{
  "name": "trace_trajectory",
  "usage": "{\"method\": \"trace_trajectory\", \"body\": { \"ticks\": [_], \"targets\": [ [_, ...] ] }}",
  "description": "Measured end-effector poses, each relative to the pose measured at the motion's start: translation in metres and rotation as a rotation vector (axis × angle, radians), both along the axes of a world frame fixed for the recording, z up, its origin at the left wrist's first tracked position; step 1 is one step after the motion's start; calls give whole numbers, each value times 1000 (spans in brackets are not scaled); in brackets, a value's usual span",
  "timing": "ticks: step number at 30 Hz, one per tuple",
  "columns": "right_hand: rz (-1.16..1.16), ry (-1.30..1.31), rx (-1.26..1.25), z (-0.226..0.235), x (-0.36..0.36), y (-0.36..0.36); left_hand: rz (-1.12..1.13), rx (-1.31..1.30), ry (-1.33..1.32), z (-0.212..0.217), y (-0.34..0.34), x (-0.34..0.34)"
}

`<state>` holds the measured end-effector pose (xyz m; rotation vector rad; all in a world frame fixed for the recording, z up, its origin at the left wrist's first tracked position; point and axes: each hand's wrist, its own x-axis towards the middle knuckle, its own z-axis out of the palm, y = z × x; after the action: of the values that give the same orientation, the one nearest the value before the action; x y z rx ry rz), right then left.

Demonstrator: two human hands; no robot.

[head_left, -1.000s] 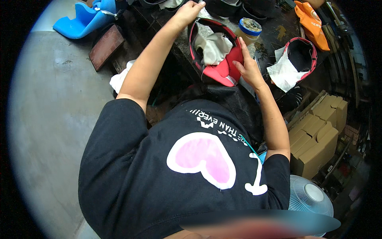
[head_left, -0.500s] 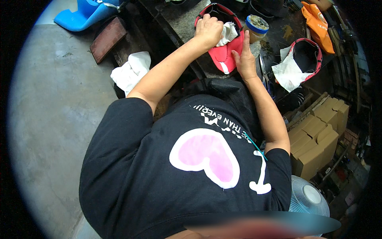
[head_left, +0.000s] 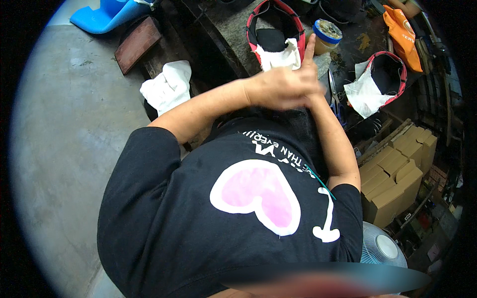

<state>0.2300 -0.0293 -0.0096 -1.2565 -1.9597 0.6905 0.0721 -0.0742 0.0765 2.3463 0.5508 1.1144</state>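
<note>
A red cap (head_left: 300,27) with a dark inside lies on the stone slab, its opening facing up. White cloth (head_left: 282,60) folds over its near edge, and the visor is hidden behind my hands. My left hand (head_left: 279,88) crosses in front of my right, near the cap; motion blurs its fingers. My right hand (head_left: 310,69) is beside the cap's right side, with one finger stretched upward and the others partly covered. Close to that fingertip stands a jar (head_left: 325,39) with a blue rim. Blue-handled scissors (head_left: 334,97) lie right of my wrist.
A second red-edged cap (head_left: 402,74) with white cloth (head_left: 365,97) lies at the right, near an orange bag (head_left: 402,37). Cardboard boxes (head_left: 397,174) and a fan (head_left: 382,246) stand lower right. White cloth (head_left: 166,87) and a reddish board (head_left: 137,44) are at the left.
My left hand has come out of the cap and moved down and right, across my right hand. The white cloth now drapes over the cap's near edge.
</note>
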Motion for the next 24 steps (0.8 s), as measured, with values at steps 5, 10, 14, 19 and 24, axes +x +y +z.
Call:
{"method": "trace_trajectory", "body": {
  "ticks": [5, 10, 14, 19, 24],
  "targets": [
    [-132, -112, -135, -3, -1, 4, 620, -126, -21, -7, 81, -34],
    [-158, -68, 206, 33, -3, 3, 429, -5, 868, -55, 62, -27],
    [120, 107, 392, 53, -10, -7, 475, -24, 896, -59, 50, -20],
    [73, -254, 152, 27, -9, -6, 480, -20, 760, -73, 42, -38],
    [92, -187, 35, 3, 28, 4, 323, 115, 616, -101, 16, -78]
  ]
}}
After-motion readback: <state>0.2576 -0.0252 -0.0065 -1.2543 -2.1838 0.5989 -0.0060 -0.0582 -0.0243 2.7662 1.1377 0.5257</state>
